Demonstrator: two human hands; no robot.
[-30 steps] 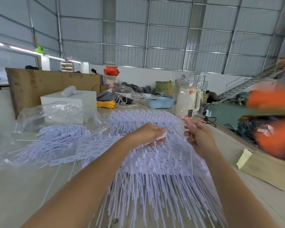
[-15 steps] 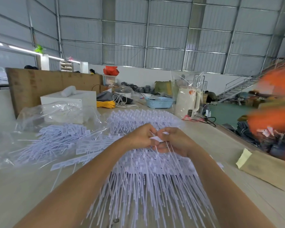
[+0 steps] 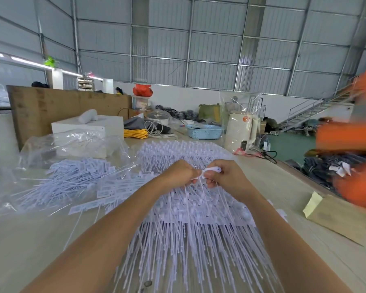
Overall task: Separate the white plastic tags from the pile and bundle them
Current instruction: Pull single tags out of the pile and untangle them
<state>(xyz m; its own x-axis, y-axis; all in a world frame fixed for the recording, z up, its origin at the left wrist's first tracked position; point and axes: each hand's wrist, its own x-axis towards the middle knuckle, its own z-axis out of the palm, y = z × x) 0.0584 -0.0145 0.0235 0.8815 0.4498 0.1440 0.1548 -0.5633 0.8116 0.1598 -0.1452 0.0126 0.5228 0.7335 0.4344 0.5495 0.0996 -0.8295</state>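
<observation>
Pinching one white tag (image 3: pixel 207 173) between them, left hand (image 3: pixel 181 173) and right hand (image 3: pixel 227 176) curl tight.

Your L side blocked: tag pile (image 3: pixel 72 178) + plastic bag (image 3: pixel 76 142). R: bare table (image 3: pixel 283 182) strip open, cardboard (image 3: pixel 338 218) beyond.

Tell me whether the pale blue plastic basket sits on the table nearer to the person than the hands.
No: the pale blue plastic basket stands at the table's far end, beyond both hands.
</observation>
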